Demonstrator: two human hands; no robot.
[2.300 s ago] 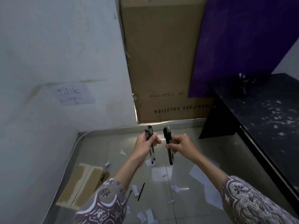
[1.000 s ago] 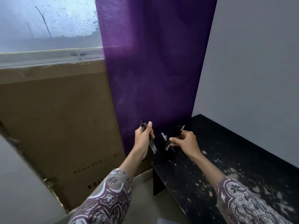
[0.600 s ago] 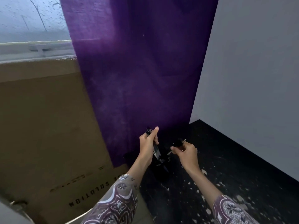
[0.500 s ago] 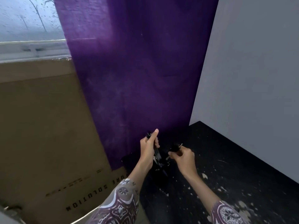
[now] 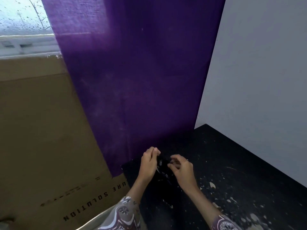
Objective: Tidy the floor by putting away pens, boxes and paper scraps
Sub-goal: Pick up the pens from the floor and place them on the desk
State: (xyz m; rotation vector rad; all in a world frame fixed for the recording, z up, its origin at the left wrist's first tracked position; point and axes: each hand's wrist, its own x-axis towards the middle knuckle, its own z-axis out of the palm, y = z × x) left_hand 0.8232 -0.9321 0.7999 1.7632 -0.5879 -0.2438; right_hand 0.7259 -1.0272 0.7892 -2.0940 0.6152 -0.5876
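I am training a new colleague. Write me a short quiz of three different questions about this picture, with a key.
1. True or false: both hands are over the black table.
2. What hangs behind the table: A) purple curtain, B) white towel, C) green net?
3. Fill in: the left hand and the right hand meet at some dark ____.

Key: 1 true; 2 A; 3 pens.
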